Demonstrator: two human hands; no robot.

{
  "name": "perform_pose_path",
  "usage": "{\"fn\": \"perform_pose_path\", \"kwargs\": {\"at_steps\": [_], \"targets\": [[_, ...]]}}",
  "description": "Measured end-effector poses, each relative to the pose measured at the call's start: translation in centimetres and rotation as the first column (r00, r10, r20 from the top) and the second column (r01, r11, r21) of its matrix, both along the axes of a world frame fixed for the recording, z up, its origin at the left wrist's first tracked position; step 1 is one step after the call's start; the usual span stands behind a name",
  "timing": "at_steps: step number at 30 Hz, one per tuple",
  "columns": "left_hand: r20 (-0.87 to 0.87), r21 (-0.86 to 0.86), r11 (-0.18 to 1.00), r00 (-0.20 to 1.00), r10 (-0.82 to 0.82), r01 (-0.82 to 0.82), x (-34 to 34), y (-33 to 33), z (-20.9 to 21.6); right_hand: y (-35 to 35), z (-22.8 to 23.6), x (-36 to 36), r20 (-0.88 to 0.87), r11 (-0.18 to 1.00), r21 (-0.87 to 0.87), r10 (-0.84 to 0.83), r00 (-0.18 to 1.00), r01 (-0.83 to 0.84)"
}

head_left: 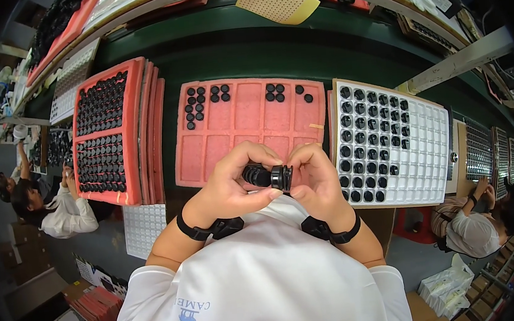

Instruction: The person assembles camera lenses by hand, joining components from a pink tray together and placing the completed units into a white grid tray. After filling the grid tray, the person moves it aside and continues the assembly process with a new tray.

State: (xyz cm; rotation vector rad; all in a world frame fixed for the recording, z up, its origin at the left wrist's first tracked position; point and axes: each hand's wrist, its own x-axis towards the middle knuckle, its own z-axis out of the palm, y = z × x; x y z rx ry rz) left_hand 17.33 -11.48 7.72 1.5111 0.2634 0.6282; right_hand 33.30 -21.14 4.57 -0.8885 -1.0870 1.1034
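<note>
I would keep the left hand point(225, 185) as the steady side and let the right hand point(321, 180) make only small corrections. Both sit close in front of the chest, a good place for fine work. My advice is a light, even pinch, with the 2 ends kept on 1 line, because a tilt could make the round faces bind or slip. I would also keep fingertips on the outer rims and off the end faces.

The black cylindrical part point(257, 176) lies across the left palm, between the thumb below and the index finger above, and those 2 digits pinch it. At its right end, touching or nearly touching it, stands a wider black ring point(281, 178), set in the gap between the hands. The right thumb and index finger close on that ring's right edge; I can't tell how hard they press, or whether the ring and cylinder are 1 piece.

Beyond the hands lies a pink foam tray point(242, 106) with black round caps point(275, 92) in some upper compartments. To the right, a white grid tray point(419, 173) holds more black parts point(364, 144) in its left columns.
</note>
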Motion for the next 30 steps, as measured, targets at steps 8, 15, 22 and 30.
{"fn": "perform_pose_path", "kwargs": {"at_steps": [8,15,22,30], "targets": [[-0.145,-0.063,0.998,0.989,-0.007,-0.002,0.7,-0.2,0.3,0.0,0.8,1.0,0.213,0.96,0.215,-0.224,0.951,0.178],[-0.202,-0.132,0.989,0.975,-0.089,0.063,2.3,0.2,-1.0,-1.0,-0.1,1.8,0.227,0.961,0.095,-0.274,0.935,0.259],[-0.29,-0.177,0.983,0.957,-0.005,-0.049,3.2,1.2,-3.7,-5.9,-3.1,8.0,0.604,0.878,-0.227,-0.214,0.768,0.422],[-0.312,-0.311,0.947,0.95,-0.019,-0.083,2.5,1.9,-5.1,-13.5,-11.2,21.0,0.963,0.482,-0.098,-0.175,0.205,0.87]]}}
